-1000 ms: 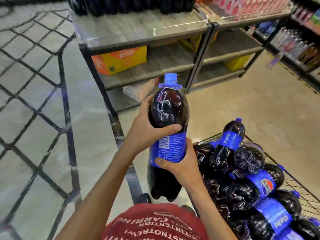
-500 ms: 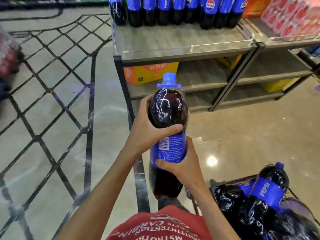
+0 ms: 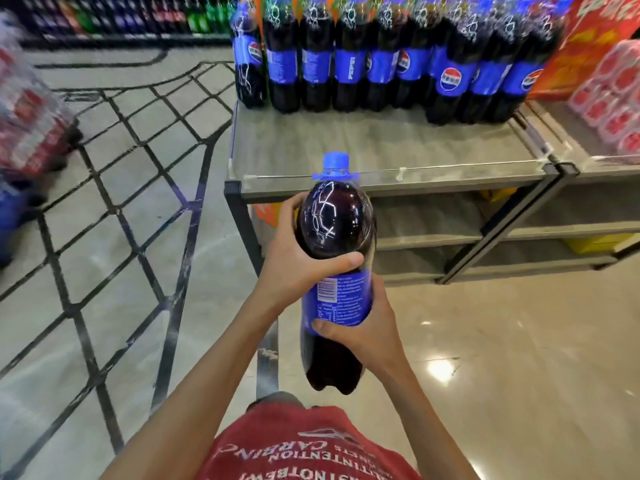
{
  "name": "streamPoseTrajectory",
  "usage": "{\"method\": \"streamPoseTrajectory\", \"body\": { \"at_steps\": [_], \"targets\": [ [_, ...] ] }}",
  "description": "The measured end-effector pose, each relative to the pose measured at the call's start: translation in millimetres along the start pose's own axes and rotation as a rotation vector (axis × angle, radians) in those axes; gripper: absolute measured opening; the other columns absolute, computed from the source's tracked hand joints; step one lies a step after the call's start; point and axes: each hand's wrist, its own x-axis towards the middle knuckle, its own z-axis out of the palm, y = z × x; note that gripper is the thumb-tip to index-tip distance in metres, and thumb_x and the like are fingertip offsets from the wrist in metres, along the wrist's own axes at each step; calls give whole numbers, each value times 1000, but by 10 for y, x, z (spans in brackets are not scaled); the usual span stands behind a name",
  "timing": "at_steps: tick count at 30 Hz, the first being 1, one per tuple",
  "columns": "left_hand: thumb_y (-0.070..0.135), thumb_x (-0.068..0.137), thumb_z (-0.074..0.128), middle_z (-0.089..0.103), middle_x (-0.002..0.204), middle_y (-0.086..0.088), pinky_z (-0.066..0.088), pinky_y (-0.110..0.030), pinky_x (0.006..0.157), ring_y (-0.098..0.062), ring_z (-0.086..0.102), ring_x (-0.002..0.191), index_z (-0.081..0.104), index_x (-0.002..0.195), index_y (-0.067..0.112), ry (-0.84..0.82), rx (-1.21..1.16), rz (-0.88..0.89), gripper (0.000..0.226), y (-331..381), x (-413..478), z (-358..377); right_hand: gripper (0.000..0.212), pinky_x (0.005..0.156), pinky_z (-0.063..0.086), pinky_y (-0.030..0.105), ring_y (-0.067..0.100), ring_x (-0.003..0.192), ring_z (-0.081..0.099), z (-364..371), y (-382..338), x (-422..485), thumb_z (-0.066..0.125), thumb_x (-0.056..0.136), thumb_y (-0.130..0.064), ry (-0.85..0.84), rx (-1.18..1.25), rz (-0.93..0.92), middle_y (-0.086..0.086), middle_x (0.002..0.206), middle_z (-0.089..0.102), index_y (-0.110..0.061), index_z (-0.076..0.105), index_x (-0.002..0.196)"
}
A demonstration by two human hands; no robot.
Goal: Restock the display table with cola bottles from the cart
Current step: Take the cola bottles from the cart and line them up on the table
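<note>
Red shirt (image 3: 304, 445) at frame bottom; both arms extend fwd. Right grip (image 3: 370, 330) wraps the label band of the bottle (image 3: 334, 223) from the R side. Left grip (image 3: 291, 268) clasps the shoulder above it, thumb across the front. Bottle is in mid-air over the floor, long axis vertical, cap up, just short of the worktop (image 3: 381, 147) front edge. Bare surface lies straight ahead; row of bottles (image 3: 346, 64) stands along the far edge. Est. next move: raise base over the edge, set down in front of row. Cart not in view.

Upright blue-labelled cola bottle (image 3: 334, 220) aloft, just before the half-stocked display table (image 3: 381, 147)
</note>
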Motion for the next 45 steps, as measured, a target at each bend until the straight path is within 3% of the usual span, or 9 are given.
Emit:
{"method": "streamPoseTrajectory", "body": {
  "at_steps": [3, 9, 18, 22, 26, 32, 39, 43, 45],
  "targets": [
    [43, 44, 91, 60, 121, 22, 47, -10, 88, 8, 61, 110, 42, 133, 29, -14, -13, -5, 103, 22, 418, 99, 91, 78, 55, 16, -7, 101, 63, -107, -71, 383, 95, 48, -50, 14, -3, -8, -26, 110, 63, -41, 45, 124],
    [47, 45, 90, 62, 121, 21, 50, -14, 88, 5, 63, 109, 43, 129, 35, -63, -36, -6, 98, -23, 1232, 268, 94, 78, 55, 16, -6, 101, 64, -289, -121, 1146, 100, 54, -38, 55, 1, 4, -20, 115, 64, -37, 45, 130],
    [35, 45, 94, 62, 122, 12, 48, -13, 89, 4, 63, 108, 45, 124, 29, -115, -127, 58, 93, -41, 2688, 561, 102, 88, 59, 32, 0, 103, 66, -591, -363, 2465, 95, 45, -52, 137, -12, -2, -25, 114, 65, -37, 45, 133],
    [20, 51, 94, 59, 130, 4, 46, -11, 91, 4, 61, 112, 43, 133, 17, -118, -129, 95, 97, -19, 3310, 691, 93, 84, 56, 23, -2, 101, 66, -779, -490, 3074, 99, 49, -42, 151, -24, -22, -25, 111, 66, -40, 47, 126],
    [27, 48, 96, 58, 132, 3, 46, -12, 92, 0, 60, 116, 42, 136, 18, -141, -94, 102, 103, -16, 3844, 841, 82, 76, 52, 13, -5, 96, 65, -916, -532, 3571, 96, 48, -37, 175, 16, -44, -21, 107, 65, -41, 47, 114],
    [26, 48, 96, 58, 130, 7, 46, -18, 99, -1, 59, 118, 40, 136, 18, -185, -83, 117, 106, -24, 4439, 1151, 89, 84, 58, 27, 2, 103, 66, -1202, -500, 4207, 96, 45, -48, 186, 42, -67, -21, 113, 63, -40, 47, 120],
    [38, 42, 93, 58, 127, 9, 48, -28, 103, -4, 60, 118, 40, 131, 32, -148, -81, 96, 104, 5, 5103, 1647, 90, 76, 53, 17, 0, 95, 66, -1737, -390, 5008, 100, 48, -30, 169, 8, -104, -20, 106, 66, -25, 50, 123],
    [21, 48, 98, 60, 127, 6, 48, -28, 104, -5, 61, 119, 37, 134, 29, -184, -57, 96, 106, -24, 5458, 1912, 85, 73, 48, 12, -7, 90, 63, -2018, -301, 5439, 102, 52, -15, 144, -8, -120, -15, 106, 63, -24, 47, 117],
    [15, 51, 96, 59, 128, 5, 47, -29, 106, -6, 61, 120, 34, 137, 23, -187, -44, 96, 107, -63, 5607, 2036, 88, 73, 47, 10, -8, 92, 62, -2151, -259, 5625, 101, 52, -16, 138, -24, -141, -15, 109, 63, -23, 46, 121]
  ]
}}
